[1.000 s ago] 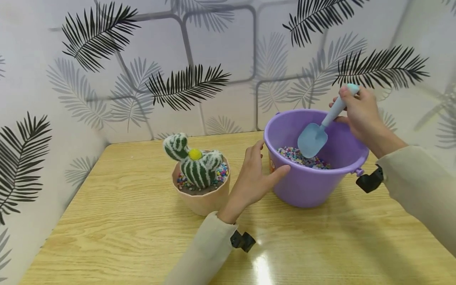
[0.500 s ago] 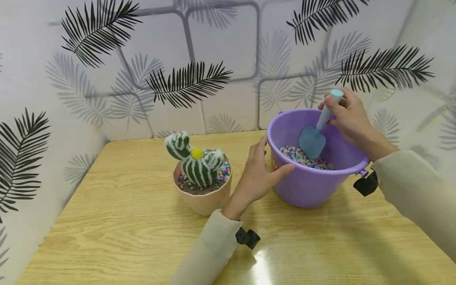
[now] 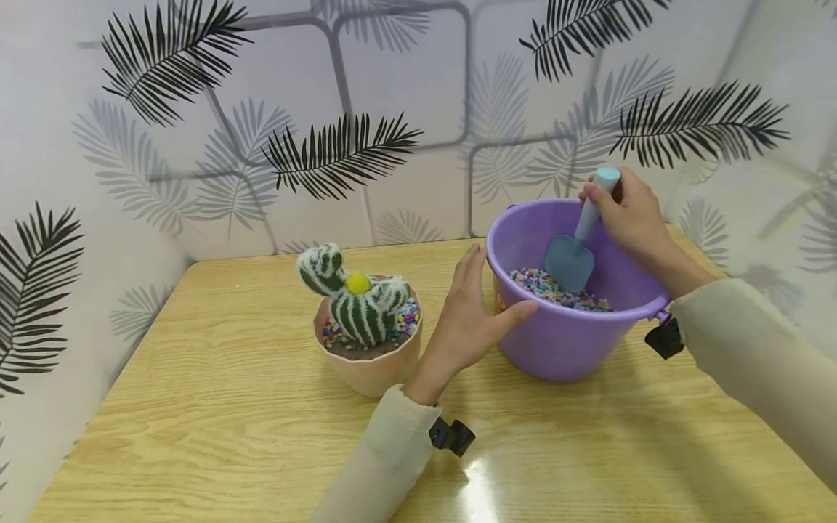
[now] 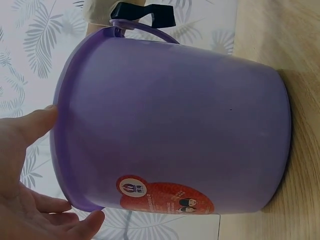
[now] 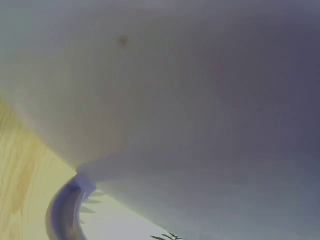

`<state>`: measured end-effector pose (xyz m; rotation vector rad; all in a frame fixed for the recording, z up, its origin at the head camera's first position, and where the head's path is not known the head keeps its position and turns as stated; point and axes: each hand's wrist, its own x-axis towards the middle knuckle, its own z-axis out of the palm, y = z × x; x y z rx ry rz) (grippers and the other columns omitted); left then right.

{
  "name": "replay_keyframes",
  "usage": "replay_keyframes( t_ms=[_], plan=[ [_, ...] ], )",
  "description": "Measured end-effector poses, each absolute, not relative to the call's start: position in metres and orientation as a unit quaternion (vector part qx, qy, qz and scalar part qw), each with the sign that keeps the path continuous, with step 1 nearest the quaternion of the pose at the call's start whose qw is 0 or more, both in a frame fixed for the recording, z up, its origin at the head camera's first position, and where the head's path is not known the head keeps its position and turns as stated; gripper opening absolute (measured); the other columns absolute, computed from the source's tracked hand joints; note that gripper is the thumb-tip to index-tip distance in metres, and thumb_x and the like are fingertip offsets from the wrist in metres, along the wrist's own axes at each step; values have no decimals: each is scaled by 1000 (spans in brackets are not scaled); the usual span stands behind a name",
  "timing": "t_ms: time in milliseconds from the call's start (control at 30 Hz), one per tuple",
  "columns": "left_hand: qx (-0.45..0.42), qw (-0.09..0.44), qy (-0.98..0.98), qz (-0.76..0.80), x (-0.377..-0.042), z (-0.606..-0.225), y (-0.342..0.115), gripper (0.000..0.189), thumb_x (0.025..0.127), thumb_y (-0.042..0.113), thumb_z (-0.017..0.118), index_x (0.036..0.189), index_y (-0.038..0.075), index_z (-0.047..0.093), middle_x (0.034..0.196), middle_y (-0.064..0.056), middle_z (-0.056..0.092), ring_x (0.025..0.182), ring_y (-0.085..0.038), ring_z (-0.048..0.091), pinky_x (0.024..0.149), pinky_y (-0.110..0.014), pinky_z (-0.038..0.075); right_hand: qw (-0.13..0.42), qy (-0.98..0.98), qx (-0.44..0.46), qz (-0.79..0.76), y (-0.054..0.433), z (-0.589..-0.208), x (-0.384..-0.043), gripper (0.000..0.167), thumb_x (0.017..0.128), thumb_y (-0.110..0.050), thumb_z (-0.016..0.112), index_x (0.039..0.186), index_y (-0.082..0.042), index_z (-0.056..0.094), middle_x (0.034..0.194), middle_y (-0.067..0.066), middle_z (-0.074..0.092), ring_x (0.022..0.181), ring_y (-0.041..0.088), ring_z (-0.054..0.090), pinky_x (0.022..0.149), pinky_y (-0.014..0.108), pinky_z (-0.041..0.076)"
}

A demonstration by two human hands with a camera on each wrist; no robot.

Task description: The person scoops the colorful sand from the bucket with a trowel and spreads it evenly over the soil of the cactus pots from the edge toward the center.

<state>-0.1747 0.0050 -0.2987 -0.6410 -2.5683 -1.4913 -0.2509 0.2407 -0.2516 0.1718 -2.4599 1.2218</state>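
Observation:
A light blue scoop point(image 3: 569, 263) is in my right hand point(image 3: 631, 218), which grips it by the handle. Its blade points down inside a purple bucket point(image 3: 562, 341) and meets the small multicoloured pebbles point(image 3: 539, 283) at the bottom. My left hand point(image 3: 461, 330) is at the bucket's left side, thumb and fingers spread and mostly straight. In the left wrist view, that hand point(image 4: 12, 185) has its thumb and fingertips at the bucket rim. The bucket's wall point(image 5: 200, 100) fills most of the right wrist view, hiding the right hand there.
Left of the bucket stands a peach pot point(image 3: 375, 372) with a knitted cactus point(image 3: 366, 316) and coloured pebbles. Everything stands on a wood-grain table point(image 3: 216, 407) against a leaf-patterned wall point(image 3: 405, 80). The bucket's handle point(image 5: 62, 215) hangs at its side.
My right hand has moved left and slightly down, bringing the scoop more upright, with its blade at the pebbles. My left hand stays almost still beside the bucket rim.

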Motion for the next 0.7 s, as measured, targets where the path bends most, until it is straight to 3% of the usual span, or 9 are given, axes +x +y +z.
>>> replay_keyframes(
  t_ms=[67,133,233,300,467,633,700],
  plan=[
    [-211,51,-843,-492,-176,-298,5,91,82,40,73,152,10,22,157,-11,20,144,-28,25,113,-49,28,204,-891,43,404,239,-250,-249,36,100,-33,45,115,0,49,102,12,65,81,-10,48,76,17,39],
    [-215,49,-838,-499,-176,-298,5,92,82,38,74,152,11,21,156,-10,24,143,-26,26,113,-47,28,204,-897,35,390,237,-249,-248,37,101,-33,43,116,1,47,110,21,63,89,-2,55,78,19,40],
    [-222,51,-833,-504,-177,-298,5,92,81,37,75,152,13,21,154,-8,28,142,-23,29,113,-45,30,199,-899,37,387,235,-249,-246,36,101,-31,42,117,2,46,113,23,62,99,12,58,79,19,42],
    [-224,54,-834,-502,-177,-297,4,92,81,36,75,152,13,21,154,-8,30,141,-23,31,112,-45,31,198,-898,42,390,233,-249,-246,34,101,-29,43,116,1,46,113,22,62,100,11,58,78,17,42],
    [-226,57,-835,-499,-178,-297,5,92,81,36,75,153,13,21,153,-8,31,141,-22,31,112,-45,32,186,-876,56,441,229,-249,-246,29,101,-28,44,112,-2,46,103,12,63,82,-12,52,70,8,47],
    [-229,56,-833,-500,-178,-298,5,92,81,36,76,152,14,22,153,-8,33,140,-22,33,111,-45,33,148,-842,89,512,225,-248,-246,23,101,-25,43,111,-4,45,93,-10,59,83,-8,57,72,11,52],
    [-232,64,-834,-496,-179,-298,5,92,80,35,76,152,13,23,152,-8,34,140,-22,34,111,-44,33,135,-822,97,544,224,-247,-246,20,101,-24,43,110,-6,45,91,-13,59,85,-6,58,74,13,53]
  ],
)
